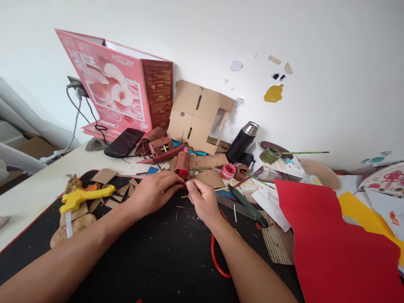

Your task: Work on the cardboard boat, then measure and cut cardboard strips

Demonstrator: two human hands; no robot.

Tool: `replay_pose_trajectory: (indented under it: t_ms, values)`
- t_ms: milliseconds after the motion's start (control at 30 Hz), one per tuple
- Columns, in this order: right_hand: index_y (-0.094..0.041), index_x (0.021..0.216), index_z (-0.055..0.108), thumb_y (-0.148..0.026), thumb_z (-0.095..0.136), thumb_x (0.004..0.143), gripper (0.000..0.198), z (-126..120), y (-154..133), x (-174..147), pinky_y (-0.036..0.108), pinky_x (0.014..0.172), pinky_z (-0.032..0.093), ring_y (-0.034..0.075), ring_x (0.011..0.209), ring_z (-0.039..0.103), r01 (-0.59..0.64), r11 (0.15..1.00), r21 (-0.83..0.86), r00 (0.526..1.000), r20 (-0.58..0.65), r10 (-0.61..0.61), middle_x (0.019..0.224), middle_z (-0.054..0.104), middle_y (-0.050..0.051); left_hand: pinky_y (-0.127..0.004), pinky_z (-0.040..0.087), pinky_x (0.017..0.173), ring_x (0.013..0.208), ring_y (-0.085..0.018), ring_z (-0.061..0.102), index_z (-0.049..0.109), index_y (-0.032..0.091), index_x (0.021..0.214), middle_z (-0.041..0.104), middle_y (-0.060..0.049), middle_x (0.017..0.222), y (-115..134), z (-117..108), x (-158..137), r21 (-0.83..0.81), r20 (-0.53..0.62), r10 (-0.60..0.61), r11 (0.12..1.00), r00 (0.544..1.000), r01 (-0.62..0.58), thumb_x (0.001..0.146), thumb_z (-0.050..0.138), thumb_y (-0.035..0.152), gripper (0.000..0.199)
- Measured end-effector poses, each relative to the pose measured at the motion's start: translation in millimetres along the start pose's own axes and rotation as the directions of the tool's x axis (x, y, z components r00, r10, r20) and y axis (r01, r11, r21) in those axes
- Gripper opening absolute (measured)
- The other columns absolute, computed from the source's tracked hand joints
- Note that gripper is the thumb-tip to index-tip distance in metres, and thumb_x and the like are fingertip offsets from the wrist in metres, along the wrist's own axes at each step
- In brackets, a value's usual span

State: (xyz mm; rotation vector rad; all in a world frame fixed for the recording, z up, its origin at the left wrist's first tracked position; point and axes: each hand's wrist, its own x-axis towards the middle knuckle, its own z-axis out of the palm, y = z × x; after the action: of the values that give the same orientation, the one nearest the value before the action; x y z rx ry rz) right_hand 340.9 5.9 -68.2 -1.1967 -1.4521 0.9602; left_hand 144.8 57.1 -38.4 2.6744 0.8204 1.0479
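My left hand [158, 189] and my right hand [203, 200] meet over the black mat, fingertips pinched close together. Whatever lies between the fingers is too small and hidden to make out. Just behind the fingertips stands a small reddish-brown model house piece [182, 161] with a bright red lower edge; whether the fingers touch it I cannot tell. Farther back, a brown model boat [162, 155] carries a little cabin with a window frame. A thin wooden stick [221, 189] lies beside my right hand.
A yellow glue gun [83, 194] lies among cardboard scraps at left. Right of my hands are a green-handled knife [248, 206], red-handled scissors [216, 256], open paint jars [227, 171] and red paper [334, 244]. A black thermos [241, 143] leans behind; a phone [123, 142] lies back left.
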Motion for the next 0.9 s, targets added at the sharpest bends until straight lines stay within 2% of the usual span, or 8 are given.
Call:
replay_pose_trajectory:
  t_ms: [233, 400, 567, 733, 800, 900]
  values:
    - [-0.023, 0.074, 0.056, -0.051, 0.051, 0.108, 0.045, 0.3, -2.3, -2.1, 0.029, 0.061, 0.031, 0.015, 0.061, 0.045, 0.09, 0.977, -0.195, 0.996, 0.011, -0.09, 0.063, 0.049, -0.004, -0.029, 0.053, 0.074, 0.084, -0.02, 0.074, 0.066, 0.021, 0.101, 0.075, -0.004, 0.094, 2.4, -7.1, 2.0, -0.074, 0.142, -0.025, 0.997, 0.99, 0.036, 0.106, 0.055, 0.02, 0.012]
    - [-0.022, 0.068, 0.05, -0.05, 0.05, 0.108, 0.049, 1.1, -2.9, -0.9, 0.029, 0.06, 0.03, 0.015, 0.061, 0.045, 0.079, 0.972, -0.22, 0.997, -0.006, -0.082, 0.063, 0.049, -0.003, -0.03, 0.051, 0.071, 0.08, -0.02, 0.071, 0.064, 0.022, 0.099, 0.072, -0.004, 0.092, 4.1, -7.0, 2.4, -0.092, 0.173, -0.023, 0.995, 0.985, 0.039, 0.105, 0.052, 0.021, 0.013]
    - [-0.022, 0.073, 0.058, -0.057, 0.05, 0.107, 0.049, 1.8, -0.6, 1.6, 0.029, 0.06, 0.032, 0.016, 0.063, 0.047, 0.041, 0.988, -0.151, 0.998, -0.039, -0.048, 0.063, 0.05, -0.003, -0.03, 0.05, 0.07, 0.078, -0.019, 0.069, 0.063, 0.021, 0.099, 0.071, -0.004, 0.09, 7.7, -10.1, 3.0, -0.101, 0.145, -0.041, 0.993, 0.989, 0.056, 0.108, 0.05, 0.026, 0.016]
    - [-0.024, 0.071, 0.055, -0.069, 0.052, 0.104, 0.055, 0.6, 5.8, 5.2, 0.028, 0.053, 0.031, 0.015, 0.054, 0.041, -0.039, 0.998, 0.058, 0.987, -0.153, 0.047, 0.055, 0.042, -0.005, -0.029, 0.049, 0.067, 0.07, -0.018, 0.064, 0.059, 0.023, 0.094, 0.068, 0.0, 0.082, 7.1, -16.8, 4.7, -0.083, 0.102, -0.181, 0.978, 0.978, 0.189, 0.106, 0.05, 0.032, 0.017]
    - [-0.024, 0.073, 0.059, -0.073, 0.053, 0.102, 0.057, 0.1, 7.0, 6.3, 0.029, 0.051, 0.03, 0.015, 0.052, 0.041, -0.052, 0.994, 0.096, 0.984, -0.163, 0.067, 0.055, 0.043, -0.005, -0.03, 0.048, 0.065, 0.068, -0.019, 0.063, 0.057, 0.023, 0.093, 0.067, 0.0, 0.08, 5.2, -16.9, 4.6, -0.055, 0.122, -0.208, 0.975, 0.971, 0.216, 0.106, 0.048, 0.035, 0.02]
    - [-0.023, 0.08, 0.068, -0.077, 0.054, 0.099, 0.06, -0.5, 6.7, 7.7, 0.029, 0.05, 0.031, 0.015, 0.05, 0.041, -0.052, 0.989, 0.137, 0.98, -0.182, 0.077, 0.054, 0.045, -0.005, -0.031, 0.046, 0.065, 0.067, -0.02, 0.063, 0.057, 0.024, 0.093, 0.068, -0.001, 0.08, 3.0, -15.2, 3.7, -0.02, 0.185, -0.187, 0.981, 0.965, 0.194, 0.107, 0.045, 0.037, 0.023]
